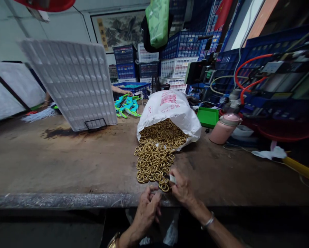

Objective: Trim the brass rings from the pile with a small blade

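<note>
- Many gold-coloured rings (pixel 154 160), heaped from the mouth of a white sack (pixel 179 109) toward the table's (pixel 100 165) near edge.
- Right hand (pixel 182 190): fingers clamped on a small pale object (pixel 172 179) beside rings.
- Left hand (pixel 147 206): fingers curled; any grip indiscernible.
- Around: ribbed panel (pixel 77 79) left, pink bottle (pixel 223 130) right; sack partly blocking crates (pixel 175 69).

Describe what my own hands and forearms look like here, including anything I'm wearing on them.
Your left hand and right hand are both ungloved, and no sleeves show on the visible forearms. Your left wrist wears a gold-coloured band, partly cut off by the picture's edge, so I can't tell whether it's a watch. Your right wrist wears a slim silver-coloured bracelet.
</note>
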A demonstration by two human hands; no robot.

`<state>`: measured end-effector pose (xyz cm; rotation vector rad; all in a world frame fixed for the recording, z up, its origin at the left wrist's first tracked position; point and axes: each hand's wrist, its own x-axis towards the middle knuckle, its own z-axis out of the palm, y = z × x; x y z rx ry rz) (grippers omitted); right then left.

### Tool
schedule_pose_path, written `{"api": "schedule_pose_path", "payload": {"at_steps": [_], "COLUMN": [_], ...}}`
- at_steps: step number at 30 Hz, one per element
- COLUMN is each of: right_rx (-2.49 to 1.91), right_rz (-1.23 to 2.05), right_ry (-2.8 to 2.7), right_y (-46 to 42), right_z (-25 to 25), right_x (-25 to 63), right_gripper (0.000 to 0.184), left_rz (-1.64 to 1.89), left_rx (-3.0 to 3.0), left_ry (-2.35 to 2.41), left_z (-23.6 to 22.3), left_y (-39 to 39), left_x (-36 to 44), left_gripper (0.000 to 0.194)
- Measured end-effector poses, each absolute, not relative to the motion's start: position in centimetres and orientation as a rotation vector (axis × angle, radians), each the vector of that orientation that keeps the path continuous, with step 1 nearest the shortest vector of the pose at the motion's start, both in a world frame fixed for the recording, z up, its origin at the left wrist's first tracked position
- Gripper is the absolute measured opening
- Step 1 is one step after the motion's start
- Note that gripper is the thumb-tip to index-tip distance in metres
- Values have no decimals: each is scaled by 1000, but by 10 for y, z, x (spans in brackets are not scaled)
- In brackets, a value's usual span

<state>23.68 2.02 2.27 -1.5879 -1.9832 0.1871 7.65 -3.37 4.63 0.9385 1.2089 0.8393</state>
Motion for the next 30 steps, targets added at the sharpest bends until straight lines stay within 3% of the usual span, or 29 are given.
{"api": "schedule_pose_path", "payload": {"at_steps": [5, 17, 27, 30], "right_rx": [-1373, -1318, -1369, -1368], "right_rz": [381, 522, 1420, 1461], "right_ry": [-1954, -1957, -1402, -1346], "right_y": [-5, -15, -12, -11], "right_z": [33, 29, 32, 28], "right_x": [201, 191, 178, 176], "right_gripper": [9, 8, 31, 29], "left_rz": [901, 974, 1114, 1031], "left_rx": [998, 928, 1231, 1113], "left_ry": [1220, 1169, 1186, 1177], "left_z": [54, 39, 52, 54], "left_y": [-31, -38, -41, -42], "left_x": [73, 58, 53, 51], "left_gripper": [35, 30, 24, 25]}}
